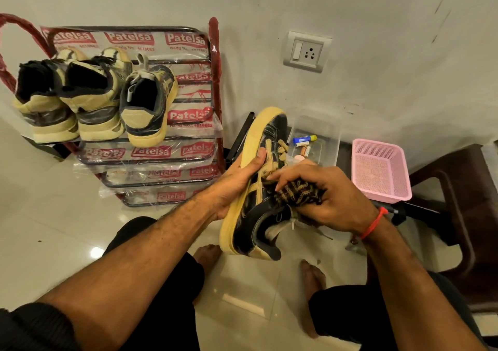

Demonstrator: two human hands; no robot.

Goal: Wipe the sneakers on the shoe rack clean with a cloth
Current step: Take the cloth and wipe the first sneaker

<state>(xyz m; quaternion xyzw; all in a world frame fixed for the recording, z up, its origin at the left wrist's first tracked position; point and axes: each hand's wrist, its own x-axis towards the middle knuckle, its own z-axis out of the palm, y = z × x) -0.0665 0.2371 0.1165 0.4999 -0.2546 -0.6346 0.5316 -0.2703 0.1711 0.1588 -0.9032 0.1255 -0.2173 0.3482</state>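
I hold a black-and-tan sneaker (252,217) with a yellowed sole above the floor, toe pointing away. My left hand (237,183) grips its sole from the left side. My right hand (323,191) presses a dark patterned cloth (299,193) against the shoe's upper near the laces. Three more sneakers stand heel-out on the top shelf of the red shoe rack (214,86) at the left: a tan pair (43,100) (95,94) and a matching black-and-tan sneaker (148,103).
The rack's lower shelves are wrapped in printed plastic. A clear box (327,138) with small items sits by the wall, a pink basket (382,170) to its right, a dark chair (458,194) beyond. My bare feet rest on the glossy tile floor (54,216).
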